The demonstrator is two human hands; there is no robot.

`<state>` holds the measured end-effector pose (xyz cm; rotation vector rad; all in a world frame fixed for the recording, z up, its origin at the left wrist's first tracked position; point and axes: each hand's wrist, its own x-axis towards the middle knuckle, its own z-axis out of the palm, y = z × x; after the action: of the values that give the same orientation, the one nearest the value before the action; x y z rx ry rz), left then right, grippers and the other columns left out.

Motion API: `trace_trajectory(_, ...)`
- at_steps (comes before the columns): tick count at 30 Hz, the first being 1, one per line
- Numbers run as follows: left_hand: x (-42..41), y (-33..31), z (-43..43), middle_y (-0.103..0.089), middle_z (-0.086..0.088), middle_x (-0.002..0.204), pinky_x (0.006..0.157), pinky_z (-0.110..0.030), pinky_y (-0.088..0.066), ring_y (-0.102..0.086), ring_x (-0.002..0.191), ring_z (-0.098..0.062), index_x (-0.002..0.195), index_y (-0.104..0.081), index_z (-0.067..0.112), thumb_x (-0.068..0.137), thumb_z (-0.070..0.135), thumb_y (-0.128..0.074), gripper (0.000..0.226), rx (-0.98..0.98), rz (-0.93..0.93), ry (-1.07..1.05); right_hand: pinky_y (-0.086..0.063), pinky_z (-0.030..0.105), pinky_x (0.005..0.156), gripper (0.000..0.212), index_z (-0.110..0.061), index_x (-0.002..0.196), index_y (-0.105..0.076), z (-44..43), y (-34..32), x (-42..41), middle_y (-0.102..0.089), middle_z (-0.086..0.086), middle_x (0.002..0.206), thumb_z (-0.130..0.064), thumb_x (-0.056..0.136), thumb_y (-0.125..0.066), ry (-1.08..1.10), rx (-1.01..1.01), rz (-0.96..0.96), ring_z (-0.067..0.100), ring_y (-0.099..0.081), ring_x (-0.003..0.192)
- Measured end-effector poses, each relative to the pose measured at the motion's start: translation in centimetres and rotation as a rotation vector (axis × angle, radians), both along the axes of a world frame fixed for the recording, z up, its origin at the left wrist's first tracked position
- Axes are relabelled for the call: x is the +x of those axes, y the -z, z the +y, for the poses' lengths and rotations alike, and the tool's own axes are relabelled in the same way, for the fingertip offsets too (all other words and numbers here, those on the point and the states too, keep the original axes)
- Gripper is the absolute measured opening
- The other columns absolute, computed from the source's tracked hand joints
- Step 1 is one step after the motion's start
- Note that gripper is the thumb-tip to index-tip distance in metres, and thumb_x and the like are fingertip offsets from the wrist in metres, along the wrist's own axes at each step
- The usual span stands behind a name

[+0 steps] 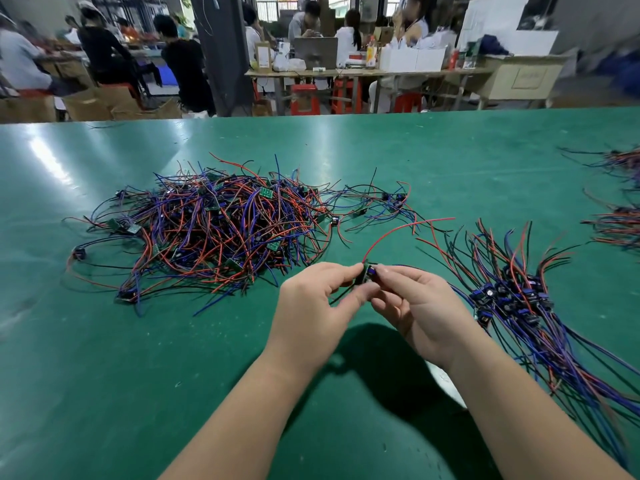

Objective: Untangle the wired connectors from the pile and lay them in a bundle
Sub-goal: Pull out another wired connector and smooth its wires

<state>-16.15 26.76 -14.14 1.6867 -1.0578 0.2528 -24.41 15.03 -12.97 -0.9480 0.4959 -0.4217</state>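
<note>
- Most of the work lies ahead, as I judge it: at the left of the green table, the pile of wired connectors is a large, dense tangle of red, blue and black leads with small green boards buried in it.
- A few loose pieces trail off the pile's right edge, apart from the main mass but not sorted.
- Near the middle, the left hand is raised over the table, thumb and forefinger pinched on one connector and the other fingers curled loosely beneath.
- That connector sits between the two hands, clear of the pile. Its red lead arches up and away to the right, and a dark lead shows under the left fingers. It looks freed and ready to be laid down.
- From the other side, the right hand closes its thumb and fingertips on the same connector.
- Just right of the hands lies the bundle, its blue connector heads gathered together and its leads running roughly parallel. A fair number are done, though far fewer than remain in the pile.
- At the far right edge lie more wire clusters, too blurred to tell whether they are finished bundles.
</note>
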Motion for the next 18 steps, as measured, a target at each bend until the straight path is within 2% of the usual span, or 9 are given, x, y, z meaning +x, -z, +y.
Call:
trace_trajectory(2,0.0,0.0,0.0,-0.072,0.003,0.091,0.077,-0.016,-0.05,-0.064,0.08,-0.002,0.101,-0.075,0.01,0.073,0.023,-0.081,0.032,0.007,-0.014,-0.018,-0.048,0.015,0.044,0.011,-0.011,0.06,-0.073,0.0,0.0,0.0,-0.068,0.005,0.063,-0.018,0.067,-0.069,-0.046,-0.032,0.015,0.008,-0.06,0.049)
trace_trajectory(4,-0.2,0.0,-0.1,-0.074,0.005,0.085,0.07,-0.015,-0.051,-0.065,0.073,-0.001,0.096,-0.076,0.014,0.074,0.02,-0.081,0.024,-0.047,0.08,-0.056,-0.044,0.016,0.047,0.015,-0.015,0.061,-0.074,0.0,0.0,-0.1,-0.069,0.002,0.064,-0.028,0.066,-0.068,-0.096,-0.101,0.048,0.009,-0.062,0.054)
trace_trajectory(5,-0.3,-0.2,-0.1,-0.074,0.005,0.08,0.066,-0.016,-0.052,-0.066,0.067,-0.003,0.093,-0.076,0.017,0.075,0.018,-0.08,0.018,-0.099,0.219,-0.05,-0.043,0.017,0.05,0.019,-0.016,0.062,-0.075,0.0,0.0,-0.1,-0.07,0.002,0.067,-0.032,0.07,-0.066,-0.112,-0.131,0.065,0.009,-0.063,0.056)
trace_trajectory(8,-0.3,-1.6,-0.3,-0.073,0.0,0.07,0.05,-0.021,-0.053,-0.066,0.053,-0.012,0.084,-0.072,0.015,0.073,0.015,-0.077,0.011,-0.375,0.884,0.082,-0.04,0.018,0.054,0.029,-0.013,0.073,-0.077,-0.1,0.2,-0.1,-0.072,0.003,0.077,-0.031,0.085,-0.058,-0.118,-0.189,0.09,0.009,-0.061,0.06)
trace_trajectory(11,0.7,-2.9,0.2,-0.071,-0.001,0.066,0.041,-0.015,-0.048,-0.06,0.045,-0.004,0.079,-0.066,0.009,0.068,0.021,-0.072,0.017,-0.55,1.408,0.146,-0.041,0.017,0.056,0.025,-0.011,0.082,-0.076,-0.2,0.3,-0.2,-0.072,0.002,0.084,-0.031,0.081,-0.061,-0.128,-0.288,0.075,0.007,-0.058,0.062)
trace_trajectory(14,1.1,-3.3,0.6,-0.066,0.001,0.059,0.037,-0.012,-0.046,-0.057,0.04,-0.001,0.079,-0.066,0.007,0.066,0.024,-0.071,0.022,-0.405,1.654,0.225,-0.043,0.016,0.056,0.029,-0.014,0.085,-0.077,0.2,0.3,-0.3,-0.072,0.001,0.088,-0.036,0.07,-0.065,-0.175,-0.358,0.029,0.007,-0.058,0.065)
trace_trajectory(16,0.3,-3.3,0.4,-0.063,0.0,0.055,0.037,-0.012,-0.047,-0.057,0.037,-0.003,0.08,-0.068,0.003,0.062,0.023,-0.071,0.027,-0.222,1.662,0.296,-0.041,0.018,0.057,0.031,-0.012,0.083,-0.076,0.5,0.3,-0.1,-0.07,0.004,0.085,-0.037,0.071,-0.063,-0.166,-0.406,0.02,0.009,-0.057,0.065)
trace_trajectory(18,-0.5,-3.0,0.1,-0.065,-0.002,0.057,0.038,-0.012,-0.047,-0.056,0.038,-0.003,0.073,-0.072,0.003,0.066,0.021,-0.071,0.019,-0.085,1.589,0.323,-0.037,0.023,0.059,0.039,-0.004,0.082,-0.074,0.4,0.4,0.0,-0.063,0.013,0.078,-0.04,0.071,-0.063,-0.117,-0.444,0.029,0.015,-0.05,0.066)
